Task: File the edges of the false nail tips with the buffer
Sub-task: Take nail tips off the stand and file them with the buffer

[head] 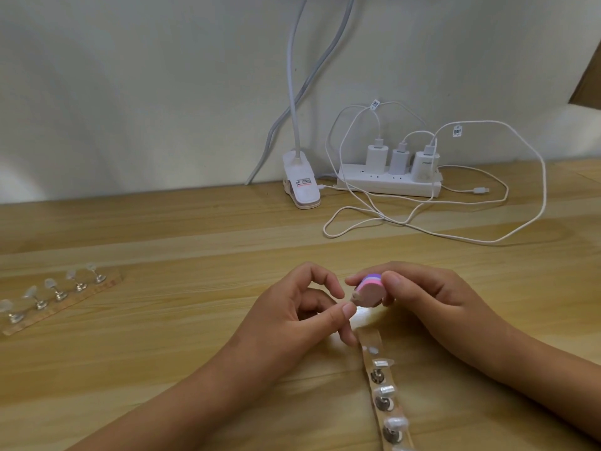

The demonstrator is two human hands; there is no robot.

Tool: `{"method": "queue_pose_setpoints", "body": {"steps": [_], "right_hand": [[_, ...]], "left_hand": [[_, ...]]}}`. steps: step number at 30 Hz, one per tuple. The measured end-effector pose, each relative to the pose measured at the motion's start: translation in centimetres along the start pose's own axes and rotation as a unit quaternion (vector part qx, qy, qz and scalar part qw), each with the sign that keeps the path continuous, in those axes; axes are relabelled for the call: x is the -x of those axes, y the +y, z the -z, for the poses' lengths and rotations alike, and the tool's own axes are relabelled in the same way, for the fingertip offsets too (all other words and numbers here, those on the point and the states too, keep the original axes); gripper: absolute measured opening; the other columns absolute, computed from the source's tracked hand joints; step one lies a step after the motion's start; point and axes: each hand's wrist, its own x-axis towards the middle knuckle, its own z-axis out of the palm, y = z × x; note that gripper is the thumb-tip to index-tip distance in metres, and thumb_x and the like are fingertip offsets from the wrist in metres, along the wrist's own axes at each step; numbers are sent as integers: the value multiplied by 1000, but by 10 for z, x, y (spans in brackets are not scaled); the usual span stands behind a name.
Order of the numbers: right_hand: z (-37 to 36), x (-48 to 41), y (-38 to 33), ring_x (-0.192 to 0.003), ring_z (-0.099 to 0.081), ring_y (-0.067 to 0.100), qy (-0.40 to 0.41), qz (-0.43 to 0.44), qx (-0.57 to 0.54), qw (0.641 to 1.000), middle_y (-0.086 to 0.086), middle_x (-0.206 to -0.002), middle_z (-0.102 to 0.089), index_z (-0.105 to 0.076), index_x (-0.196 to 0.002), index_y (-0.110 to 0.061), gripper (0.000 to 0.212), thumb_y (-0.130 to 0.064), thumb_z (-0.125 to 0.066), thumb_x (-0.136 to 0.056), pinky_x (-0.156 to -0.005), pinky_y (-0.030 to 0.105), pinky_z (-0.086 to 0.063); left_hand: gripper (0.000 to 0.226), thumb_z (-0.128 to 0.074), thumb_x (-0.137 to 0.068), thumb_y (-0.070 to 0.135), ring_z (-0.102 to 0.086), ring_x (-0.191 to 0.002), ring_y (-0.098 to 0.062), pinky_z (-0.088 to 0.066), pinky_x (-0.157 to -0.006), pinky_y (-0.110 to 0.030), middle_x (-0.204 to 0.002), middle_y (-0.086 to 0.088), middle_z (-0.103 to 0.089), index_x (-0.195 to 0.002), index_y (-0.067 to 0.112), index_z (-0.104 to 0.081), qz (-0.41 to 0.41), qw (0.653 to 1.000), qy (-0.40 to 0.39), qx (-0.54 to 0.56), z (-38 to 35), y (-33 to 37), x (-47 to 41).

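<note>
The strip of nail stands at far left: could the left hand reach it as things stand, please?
Probably yes: only bare table lies between the left hand and the strip, though its fingers pinch a nail tip and would need freeing first.

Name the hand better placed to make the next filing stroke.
Right. The right hand grips the buffer, whose end meets the nail tip pinched by the left hand. The left hand probably only needs to steady the tip.
</note>
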Motion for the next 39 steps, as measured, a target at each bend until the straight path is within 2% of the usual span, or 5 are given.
{"method": "queue_pose_setpoints", "body": {"steps": [16,23,27,30,39], "right_hand": [[0,1,-1,-91,-67,-1,-6,1,-18,1000,-9,-98,-75,-77,-100,-27,24,-35,-56,-92,-80,8,-44],[0,0,0,-95,-67,2,-6,-13,2,1000,-10,-99,-75,-76,-101,-28,26,-35,-53,-91,-80,9,-45],[0,0,-1,-92,-68,5,-17,-12,-11,1000,-5,-97,-75,-76,-100,-23,28,-32,-50,-92,-79,9,-45],[0,1,-1,-84,-65,0,0,5,-12,1000,-9,-92,-74,-75,-99,-20,25,-32,-54,-94,-76,6,-44],[1,1,-2,-93,-66,8,2,8,11,1000,-9,-100,-74,-73,-101,-37,23,-45,-57,-89,-81,11,-46]], "left_hand": [[21,-66,-77,47,-55,-68,-33,-45,-75,-47,-70,-1,-73,-89,32,-63,-8,1000,-12,10,1,-3,0],[19,-66,-76,48,-61,-72,-18,-47,-79,-35,-70,-1,-73,-88,33,-63,-12,1000,-10,5,1,-4,0],[19,-66,-77,46,-63,-73,-17,-49,-81,-39,-70,-1,-73,-88,32,-63,-12,1000,-12,7,2,-4,0],[9,-67,-82,39,-64,-73,-12,-49,-78,-25,-70,-1,-73,-86,33,-63,-16,1000,-11,6,2,-5,0],[7,-67,-82,38,-64,-71,-11,-48,-77,-23,-69,-1,-73,-86,33,-63,-12,1000,-14,12,2,-5,-1]]}}
